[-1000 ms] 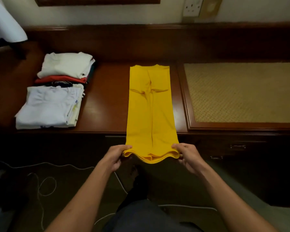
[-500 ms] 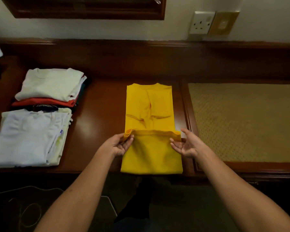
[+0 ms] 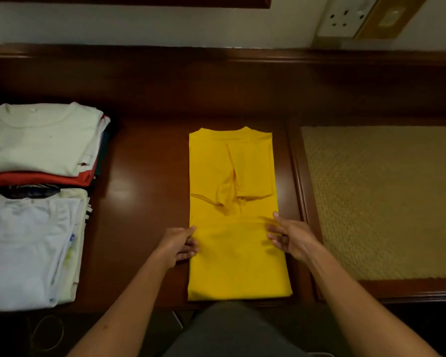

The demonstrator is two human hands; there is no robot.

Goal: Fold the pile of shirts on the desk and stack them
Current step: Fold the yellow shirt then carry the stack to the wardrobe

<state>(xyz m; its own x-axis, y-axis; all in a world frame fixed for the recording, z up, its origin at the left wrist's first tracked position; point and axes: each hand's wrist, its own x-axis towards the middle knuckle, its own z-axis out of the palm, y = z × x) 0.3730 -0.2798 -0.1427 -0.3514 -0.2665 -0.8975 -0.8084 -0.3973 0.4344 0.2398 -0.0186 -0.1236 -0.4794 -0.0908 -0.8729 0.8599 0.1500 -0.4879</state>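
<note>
A yellow shirt (image 3: 232,176) lies lengthwise in the middle of the dark wooden desk (image 3: 139,191), collar at the far end. Its lower part is doubled up over itself, and the hem lies across the middle. My left hand (image 3: 178,243) pinches the left edge of that folded layer between thumb and fingers. My right hand (image 3: 291,238) rests on the right edge with its fingers spread. At the left stand two stacks of folded shirts: a far one topped by a white shirt (image 3: 39,137) over a red one, and a near one topped by a pale shirt (image 3: 29,248).
A woven tan mat (image 3: 381,199) is set into the desk's right part inside a raised wooden frame. A wall socket (image 3: 345,16) sits above the back ledge. Cables lie on the floor at the lower left (image 3: 47,333). My legs are close to the desk's front edge.
Both hands lifted the hem that hung over the desk's front edge and laid it up over the shirt. The right hand has since opened. The view has moved closer.
</note>
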